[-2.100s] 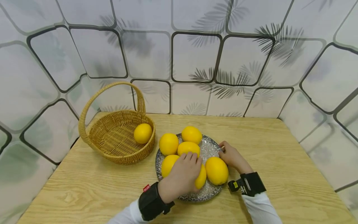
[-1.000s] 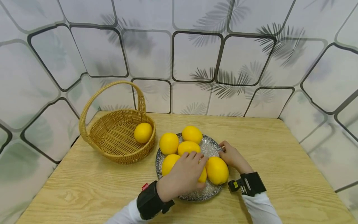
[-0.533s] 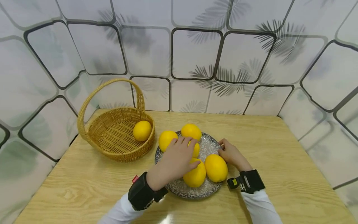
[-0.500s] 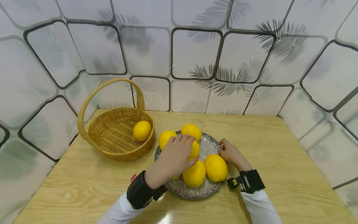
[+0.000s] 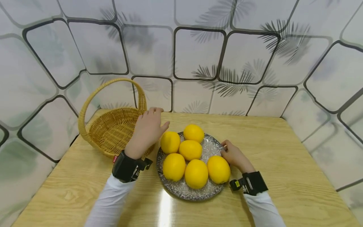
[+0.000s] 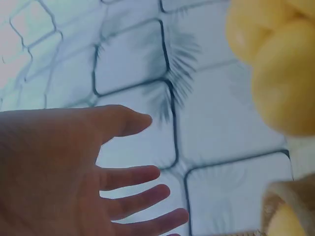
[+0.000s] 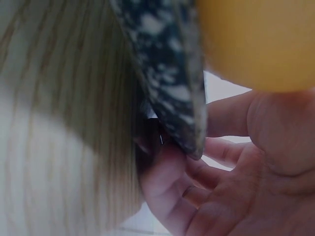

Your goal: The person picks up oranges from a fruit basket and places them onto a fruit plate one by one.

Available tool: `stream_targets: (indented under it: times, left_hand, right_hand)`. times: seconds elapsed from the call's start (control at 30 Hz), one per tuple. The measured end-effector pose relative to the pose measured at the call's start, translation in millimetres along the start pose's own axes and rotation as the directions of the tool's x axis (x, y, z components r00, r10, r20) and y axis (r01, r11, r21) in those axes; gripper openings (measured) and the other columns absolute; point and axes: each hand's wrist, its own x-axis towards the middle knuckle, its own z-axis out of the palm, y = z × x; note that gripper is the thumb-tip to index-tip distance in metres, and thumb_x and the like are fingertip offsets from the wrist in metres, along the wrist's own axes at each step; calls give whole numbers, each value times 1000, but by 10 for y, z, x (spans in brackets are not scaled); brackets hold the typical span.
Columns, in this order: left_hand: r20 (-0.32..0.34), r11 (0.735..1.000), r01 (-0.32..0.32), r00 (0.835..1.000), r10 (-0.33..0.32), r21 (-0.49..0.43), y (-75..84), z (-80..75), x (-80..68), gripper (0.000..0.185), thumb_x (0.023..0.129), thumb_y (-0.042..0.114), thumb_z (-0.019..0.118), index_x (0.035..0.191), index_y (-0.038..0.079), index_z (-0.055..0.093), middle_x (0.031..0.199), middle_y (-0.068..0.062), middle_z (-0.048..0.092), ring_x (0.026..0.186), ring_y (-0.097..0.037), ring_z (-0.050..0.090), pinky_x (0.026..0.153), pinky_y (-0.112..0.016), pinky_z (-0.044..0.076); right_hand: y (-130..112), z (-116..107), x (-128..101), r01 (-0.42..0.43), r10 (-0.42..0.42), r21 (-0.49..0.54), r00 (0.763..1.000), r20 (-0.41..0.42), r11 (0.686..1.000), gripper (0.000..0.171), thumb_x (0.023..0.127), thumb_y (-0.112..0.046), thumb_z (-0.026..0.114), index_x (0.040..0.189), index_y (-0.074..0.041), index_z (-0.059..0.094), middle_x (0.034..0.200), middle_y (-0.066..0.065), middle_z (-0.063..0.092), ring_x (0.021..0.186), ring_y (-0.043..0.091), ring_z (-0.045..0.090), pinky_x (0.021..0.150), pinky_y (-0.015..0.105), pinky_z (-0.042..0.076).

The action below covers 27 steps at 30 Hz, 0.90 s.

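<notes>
My left hand (image 5: 148, 127) hangs over the right rim of the wicker basket (image 5: 114, 138), fingers extended and thumb spread, holding nothing. In the left wrist view the left hand (image 6: 98, 172) has a bare palm, and a yellow lemon (image 6: 286, 223) peeks from inside the basket; the head view hides it behind the hand. Several yellow lemons (image 5: 196, 174) lie on the round speckled plate (image 5: 198, 194). My right hand (image 5: 235, 157) grips the plate's right rim. In the right wrist view its fingers (image 7: 165, 172) curl under the plate edge (image 7: 189, 113), thumb on the upper side.
The basket's tall arched handle (image 5: 113, 82) rises above its bowl, left of the plate. A wooden table (image 5: 283, 170) carries everything. Patterned wall covering (image 5: 198, 53) encloses the back and both sides.
My left hand has left the lemons on the plate and moved left and back to the basket, its fingers empty. The plate's lemons and my right hand stay in place.
</notes>
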Motion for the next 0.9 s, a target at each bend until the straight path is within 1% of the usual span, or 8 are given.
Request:
stream_targets:
  times: [0.13, 0.23, 0.4, 0.47, 0.57, 0.7, 0.9]
  left_hand:
    - [-29, 998, 61, 998, -60, 16, -241, 49, 71, 59, 103, 38, 59, 146, 0, 47, 144, -27, 51, 127, -45, 56, 106, -57, 47]
    - [-25, 994, 102, 995, -101, 35, -354, 99, 90, 62, 103, 37, 58, 148, -3, 44, 146, -30, 49, 128, -48, 55, 107, -59, 46]
    - [49, 989, 137, 989, -139, 57, -430, 183, 109, 67, 105, 38, 52, 154, -4, 36, 152, -31, 43, 133, -52, 50, 111, -63, 41]
    - [74, 988, 143, 986, -147, 57, -451, 216, 118, 67, 105, 39, 51, 155, -3, 35, 153, -31, 42, 134, -52, 48, 112, -63, 40]
    - [92, 987, 154, 983, -157, 42, -495, 274, 129, 66, 105, 40, 51, 154, -3, 36, 154, -30, 41, 136, -53, 46, 113, -64, 38]
    - [127, 987, 158, 979, -161, 31, -549, 355, 129, 63, 106, 36, 50, 153, -4, 37, 154, -32, 39, 136, -54, 45, 112, -66, 39]
    - [200, 985, 172, 965, -172, 20, -625, 426, 130, 60, 106, 31, 46, 154, -5, 35, 154, -33, 40, 135, -54, 47, 108, -66, 42]
  right_hand:
    - [-2, 3, 7, 1, -1, -2, 1000, -2, 1000, 37, 102, -12, 49, 134, 5, 45, 119, 28, 61, 98, 32, 62, 81, 43, 53]
    - [-10, -2, 6, -2, 2, 5, 1000, -2, 1000, 37, 102, -12, 49, 134, 5, 45, 120, 28, 61, 98, 33, 62, 81, 43, 53]
    - [-15, -4, -1, -11, 11, 5, 1000, 0, 1000, 37, 102, -12, 50, 134, 5, 45, 120, 28, 62, 99, 32, 62, 82, 43, 53]
    - [-11, 1, -6, -12, 12, 7, 1000, -1, 1000, 36, 102, -12, 50, 134, 4, 46, 120, 27, 62, 99, 32, 62, 83, 43, 53]
    - [-9, 8, -15, -8, 8, 15, 1000, -2, 1000, 36, 102, -13, 50, 134, 4, 46, 119, 27, 62, 99, 32, 62, 82, 43, 53]
    - [-3, 17, -22, -6, 6, 17, 1000, -4, 1000, 36, 102, -13, 50, 133, 5, 46, 118, 27, 62, 98, 32, 62, 82, 42, 53]
    - [12, 17, -3, -4, 4, 15, 1000, -11, 1000, 36, 102, -13, 50, 134, 4, 45, 119, 26, 62, 98, 31, 62, 81, 42, 53]
